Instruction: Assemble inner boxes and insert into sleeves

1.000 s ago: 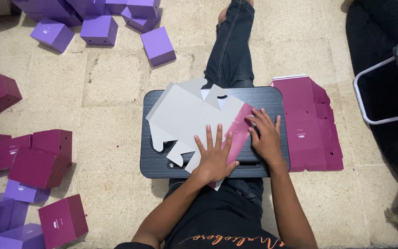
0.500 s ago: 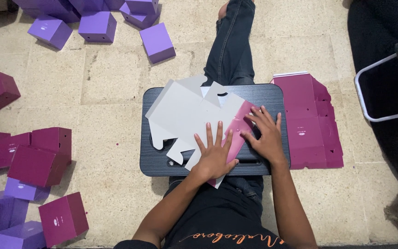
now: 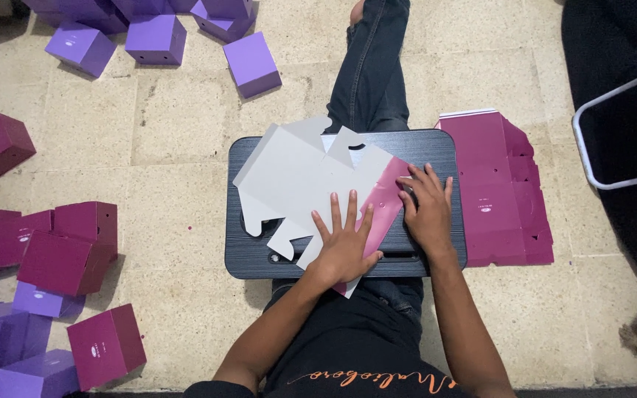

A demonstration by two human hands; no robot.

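A person sits on the beige tiled floor point(image 3: 186, 147) with a black rectangular lap tray point(image 3: 436, 151) across the legs, in the middle of the frame. On it lies an unfolded die-cut cardboard box blank point(image 3: 296, 173), grey inside up, with one magenta panel turned over at its right edge.

The left hand point(image 3: 344, 247) lies flat with fingers spread, palm pressing the blank where grey meets magenta; it grasps nothing. The right hand point(image 3: 427, 210) rests just beside it on the magenta panel, fingers bent down against the card, pressing rather than gripping.

The step in hand looks like creasing that side panel along its fold line. The next move would likely call for keeping the sheet pinned while the flap is folded over squarely.

A stack of flat magenta box blanks point(image 3: 495, 191) lies at right, touching the tray. Assembled magenta boxes point(image 3: 64, 254) sit at lower left, and assembled purple boxes point(image 3: 156, 37) at upper left.
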